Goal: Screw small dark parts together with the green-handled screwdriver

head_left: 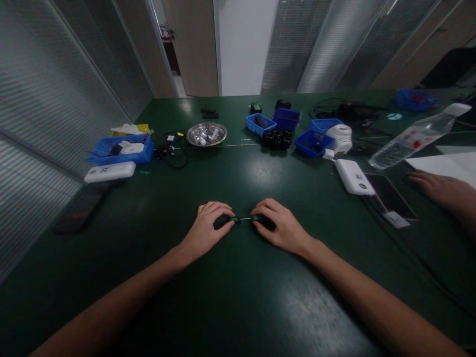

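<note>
In the middle of the green table, my left hand [211, 222] pinches a small green-and-black piece [235, 219] between thumb and fingertips. Opposite it, my right hand [278, 224] is closed around the dark handle of a small screwdriver [245, 218]. Its thin metal shaft points left and its tip reaches the piece; whether it sits in a screw is too small to tell. Both hands rest low over the tabletop, a short gap apart. Most of the handle is hidden by my right fingers.
Ahead stand a metal bowl [207, 135] of small parts, blue bins [315, 143] and black cylindrical parts [277, 139]. At left are a blue basket [121, 150] and a white power bank [110, 172]. At right lie another power bank [354, 177], a phone [392, 196], a bottle [416, 139] and another person's hand [441, 187].
</note>
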`<state>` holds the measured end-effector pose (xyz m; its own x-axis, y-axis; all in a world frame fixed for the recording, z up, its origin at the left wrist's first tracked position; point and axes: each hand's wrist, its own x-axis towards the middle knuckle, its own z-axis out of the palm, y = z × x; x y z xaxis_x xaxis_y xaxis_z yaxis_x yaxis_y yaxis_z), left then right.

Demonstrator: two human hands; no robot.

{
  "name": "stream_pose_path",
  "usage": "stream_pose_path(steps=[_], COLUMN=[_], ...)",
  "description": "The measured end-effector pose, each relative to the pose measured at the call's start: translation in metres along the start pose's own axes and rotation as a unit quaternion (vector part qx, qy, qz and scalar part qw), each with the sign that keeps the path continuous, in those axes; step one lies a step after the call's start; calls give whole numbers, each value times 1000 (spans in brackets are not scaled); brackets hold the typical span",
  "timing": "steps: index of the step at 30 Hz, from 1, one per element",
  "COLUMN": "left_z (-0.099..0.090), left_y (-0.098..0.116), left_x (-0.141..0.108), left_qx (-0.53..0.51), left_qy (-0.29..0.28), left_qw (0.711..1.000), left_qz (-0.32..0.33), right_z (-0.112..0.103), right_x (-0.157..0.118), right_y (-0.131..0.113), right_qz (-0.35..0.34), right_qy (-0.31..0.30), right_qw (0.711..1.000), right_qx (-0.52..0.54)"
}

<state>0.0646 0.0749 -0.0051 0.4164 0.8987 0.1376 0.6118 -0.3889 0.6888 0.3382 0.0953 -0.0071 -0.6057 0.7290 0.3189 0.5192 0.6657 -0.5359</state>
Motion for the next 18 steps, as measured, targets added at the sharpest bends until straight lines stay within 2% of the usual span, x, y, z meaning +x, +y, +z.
stream_pose_path(steps=[10, 18], left_z=[0, 0], left_y=[-1, -3], left_x=[1, 1], left_qx=[0, -9], left_qy=[5, -9], left_qw=[1000, 1000], left_qz=[7, -12], right_z=[1, 2], right_x=[-1, -3], right_y=[0, 2], right_qz=[-23, -61], right_qy=[-7, 2], right_qw=[1000, 998], right_qx=[-3, -8])
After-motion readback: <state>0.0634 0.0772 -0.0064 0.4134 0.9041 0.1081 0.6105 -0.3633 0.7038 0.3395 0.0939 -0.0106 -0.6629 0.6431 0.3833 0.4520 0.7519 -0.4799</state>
